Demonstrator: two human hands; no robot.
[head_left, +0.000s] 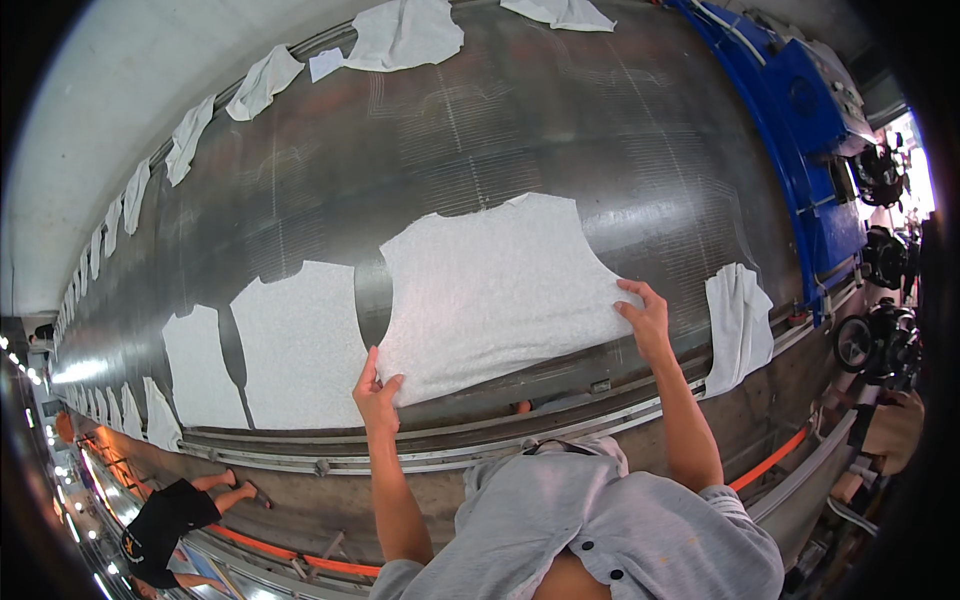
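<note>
A light grey cut fabric panel (490,290), shaped like a shirt body, lies spread over the long dark table (520,150) in front of me. My left hand (377,392) pinches its near left corner between thumb and fingers. At its right corner my right hand (643,312) grips the edge the same way. The panel's near edge is slightly rippled between my hands. Left of it, two similar panels lie flat: one panel (297,345) close by and a narrower-looking one (203,365) beyond. A folded grey fabric piece (738,325) hangs over the table's edge near my right hand.
A metal rail (480,455) runs along the near edge. More fabric pieces (405,35) drape over the far edge. A blue machine frame (815,130) stands at the right end, with parked motorbikes (880,255) beyond. A person in black (165,530) is at lower left.
</note>
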